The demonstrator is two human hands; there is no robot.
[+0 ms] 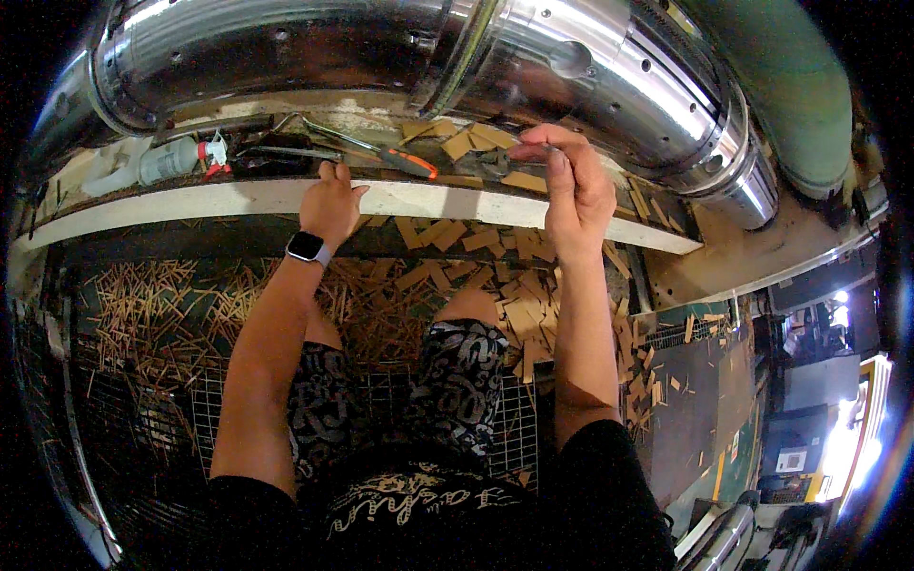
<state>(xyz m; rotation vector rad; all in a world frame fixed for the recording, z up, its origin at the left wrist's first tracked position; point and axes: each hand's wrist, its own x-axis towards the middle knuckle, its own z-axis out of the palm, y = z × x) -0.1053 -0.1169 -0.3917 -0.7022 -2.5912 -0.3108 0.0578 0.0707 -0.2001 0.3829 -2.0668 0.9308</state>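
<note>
My left hand [330, 205], with a watch [308, 247] on its wrist, has its fingers curled over the white rail [428, 201]. Just beyond the rail, to the right of that hand, lies a tool with an orange and black handle [407, 162] and a metal shaft. My right hand [579, 186] is raised above the rail's right part, below the shiny metal cylinder [533, 71]. Its thumb and fingers are pinched together; what they hold, if anything, is too small to make out. Cardboard scraps [476, 143] lie in the trough near its fingertips.
A spray bottle [171, 160] with a red and white head lies at the trough's left. Cardboard strips and pieces [162, 305] cover the area below the rail, over wire mesh [514, 428]. A green pipe [795, 95] curves down at the right.
</note>
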